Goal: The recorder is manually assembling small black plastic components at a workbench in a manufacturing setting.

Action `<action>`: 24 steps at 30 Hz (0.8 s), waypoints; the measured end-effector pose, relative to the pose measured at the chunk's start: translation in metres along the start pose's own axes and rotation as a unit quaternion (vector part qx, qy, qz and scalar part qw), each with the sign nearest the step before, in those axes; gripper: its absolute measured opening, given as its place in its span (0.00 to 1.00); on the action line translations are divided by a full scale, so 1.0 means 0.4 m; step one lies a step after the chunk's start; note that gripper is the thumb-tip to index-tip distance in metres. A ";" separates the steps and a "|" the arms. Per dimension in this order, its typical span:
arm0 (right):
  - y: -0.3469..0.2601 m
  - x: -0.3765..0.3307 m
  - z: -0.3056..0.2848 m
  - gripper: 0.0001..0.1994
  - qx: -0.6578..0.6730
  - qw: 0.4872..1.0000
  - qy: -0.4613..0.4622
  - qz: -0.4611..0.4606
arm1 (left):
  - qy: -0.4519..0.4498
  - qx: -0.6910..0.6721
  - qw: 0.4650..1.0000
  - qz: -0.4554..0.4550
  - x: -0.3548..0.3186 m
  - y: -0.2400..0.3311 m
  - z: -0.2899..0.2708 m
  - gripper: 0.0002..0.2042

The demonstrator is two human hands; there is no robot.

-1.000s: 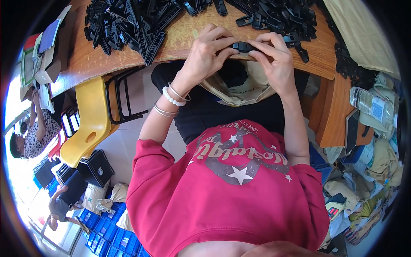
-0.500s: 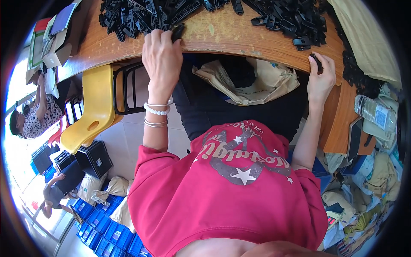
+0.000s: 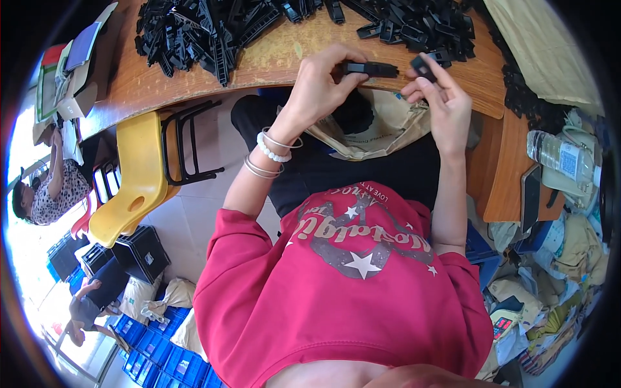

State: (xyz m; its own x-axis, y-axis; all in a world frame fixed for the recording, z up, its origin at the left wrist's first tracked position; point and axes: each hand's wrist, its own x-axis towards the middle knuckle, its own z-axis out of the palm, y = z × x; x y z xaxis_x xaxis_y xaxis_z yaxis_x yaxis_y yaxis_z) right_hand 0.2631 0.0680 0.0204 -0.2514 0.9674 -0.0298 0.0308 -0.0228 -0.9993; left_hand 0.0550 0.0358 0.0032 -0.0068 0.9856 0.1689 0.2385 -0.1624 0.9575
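My left hand [image 3: 326, 81] is closed on a long black plastic piece [image 3: 375, 69], which points to the right over the table's front edge. My right hand [image 3: 443, 103] pinches a small black plastic piece [image 3: 424, 66] between thumb and fingers, a short gap away from the long piece's end. Its outline is slightly blurred. Behind my left hand spreads a large heap of long black plastic parts [image 3: 194, 35]. A second heap of shorter black parts [image 3: 420, 26] lies beyond my right hand.
The wooden table [image 3: 284, 55] has a worn front edge. An open paper sack [image 3: 381, 139] sits below it at my lap. To the left stands a yellow chair [image 3: 139, 174]; blue crates [image 3: 155, 343] are on the floor. A clear bottle [image 3: 556, 155] lies at right. Two other people are at far left.
My left hand has moved right from the heap with the long black piece. My right hand has come left with the small piece, so the two are close together.
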 end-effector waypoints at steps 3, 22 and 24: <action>-0.003 0.001 -0.007 0.15 -0.088 0.996 -0.029 -0.005 | 0.012 0.180 0.976 0.119 0.002 0.001 -0.007 0.11; 0.035 0.030 0.022 0.12 -0.235 0.944 -0.058 -0.222 | -0.010 0.192 0.968 0.163 0.004 -0.002 -0.005 0.11; 0.043 0.027 0.028 0.11 -0.223 0.950 -0.052 -0.213 | 0.004 0.203 0.963 0.175 0.006 -0.011 -0.011 0.11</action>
State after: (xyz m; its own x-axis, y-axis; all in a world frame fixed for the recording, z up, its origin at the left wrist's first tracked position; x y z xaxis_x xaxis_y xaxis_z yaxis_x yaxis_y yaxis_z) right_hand 0.2500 0.0752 0.0027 -0.4268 0.8338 0.3502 0.3054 0.4973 -0.8121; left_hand 0.0495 0.0387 0.0004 0.1356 0.8730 0.4685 0.5870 -0.4518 0.6718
